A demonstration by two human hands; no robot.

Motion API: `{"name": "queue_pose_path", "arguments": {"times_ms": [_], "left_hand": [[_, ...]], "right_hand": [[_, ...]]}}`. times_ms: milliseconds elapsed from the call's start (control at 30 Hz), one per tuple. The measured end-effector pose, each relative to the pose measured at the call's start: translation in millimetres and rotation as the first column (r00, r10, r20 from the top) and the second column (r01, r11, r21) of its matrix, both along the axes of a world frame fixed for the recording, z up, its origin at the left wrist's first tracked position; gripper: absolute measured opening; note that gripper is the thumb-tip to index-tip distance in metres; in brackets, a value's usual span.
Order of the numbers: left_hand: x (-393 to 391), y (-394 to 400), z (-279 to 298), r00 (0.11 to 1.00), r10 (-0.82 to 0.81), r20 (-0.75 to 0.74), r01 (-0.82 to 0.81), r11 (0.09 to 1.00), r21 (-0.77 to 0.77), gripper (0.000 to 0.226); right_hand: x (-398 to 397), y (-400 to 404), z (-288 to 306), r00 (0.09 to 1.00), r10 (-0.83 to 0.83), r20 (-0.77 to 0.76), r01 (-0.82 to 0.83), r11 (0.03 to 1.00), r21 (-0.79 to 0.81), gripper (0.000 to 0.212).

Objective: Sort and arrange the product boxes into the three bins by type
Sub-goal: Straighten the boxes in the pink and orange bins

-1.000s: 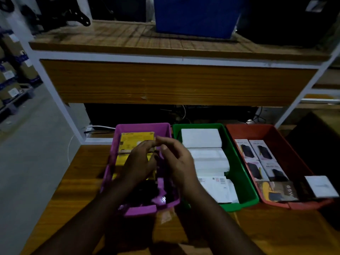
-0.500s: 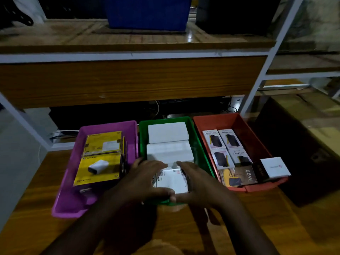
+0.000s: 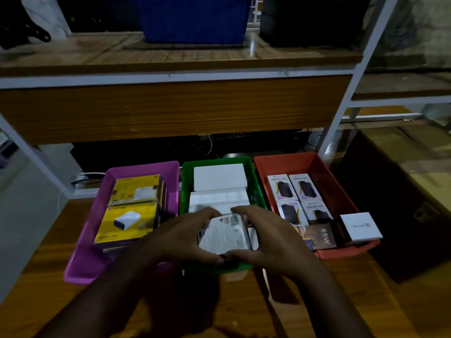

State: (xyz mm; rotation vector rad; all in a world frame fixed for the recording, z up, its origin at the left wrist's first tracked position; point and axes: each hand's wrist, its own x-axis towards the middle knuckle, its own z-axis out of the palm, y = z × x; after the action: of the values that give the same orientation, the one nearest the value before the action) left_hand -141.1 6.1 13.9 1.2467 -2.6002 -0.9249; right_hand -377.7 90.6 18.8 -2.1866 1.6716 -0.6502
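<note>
Dim storeroom here, a wooden worktop under a metal-framed shelf that carries a blue crate at twelve o'clock. Only the head view to work from, so I'll stay with it.

Three bins side by side on the worktop: the purple bin at nine o'clock with yellow charger boxes, the green bin dead centre with plain white boxes stacked toward twelve, and the red bin at three o'clock holding power-bank boxes in rows. A dark 65W box and a small white box lie across the red bin's near end, the white one riding on the rim.

Both hands are over the near end of the green bin. My left hand and right hand are curled around a white printed box, fingers over its far edge and thumbs meeting at the near edge; it looks gripped from both sides, tilted up slightly. It's motion-blurred, so I can't tell whether it touches the boxes beneath.

As I judge it, the step is seating this box in the green bin. To do it well I'd square its long edges to the bin walls, butt it against the white stack at twelve, lower it flat, then slide the fingers out sideways so nothing lifts. The two loose boxes at three o'clock probably need attention next.
</note>
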Motion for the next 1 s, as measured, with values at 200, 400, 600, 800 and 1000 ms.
{"name": "queue_pose_path", "arguments": {"times_ms": [200, 400, 600, 800, 1000], "left_hand": [[-54.9, -3.8, 21.5, 0.929, 0.154, -0.336, -0.161, 0.987, 0.006, 0.081], [-158.9, -17.0, 31.2, 0.879, 0.301, -0.369, -0.323, 0.946, 0.004, 0.090], [-265.1, -74.4, 1.9, 0.911, 0.404, -0.080, -0.402, 0.915, 0.040, 0.124], [-307.8, -101.5, -38.1, 0.877, 0.467, 0.115, -0.471, 0.882, 0.001, 0.122], [-314.7, -109.1, -46.6, 0.851, 0.495, 0.175, -0.509, 0.859, 0.045, 0.107]], "right_hand": [[-44.4, 7.8, 14.8, 0.942, -0.154, 0.298, 0.205, 0.967, -0.149, 0.064], [-129.3, 23.7, 13.6, 0.920, -0.380, 0.091, 0.391, 0.900, -0.194, 0.040], [-160.0, 22.6, 8.1, 0.942, -0.336, 0.028, 0.337, 0.935, -0.108, 0.036], [-158.6, 16.1, -11.5, 0.965, -0.251, -0.068, 0.250, 0.968, -0.027, 0.046], [-173.5, 17.8, -4.5, 0.959, -0.274, -0.069, 0.268, 0.960, -0.087, 0.033]]}}
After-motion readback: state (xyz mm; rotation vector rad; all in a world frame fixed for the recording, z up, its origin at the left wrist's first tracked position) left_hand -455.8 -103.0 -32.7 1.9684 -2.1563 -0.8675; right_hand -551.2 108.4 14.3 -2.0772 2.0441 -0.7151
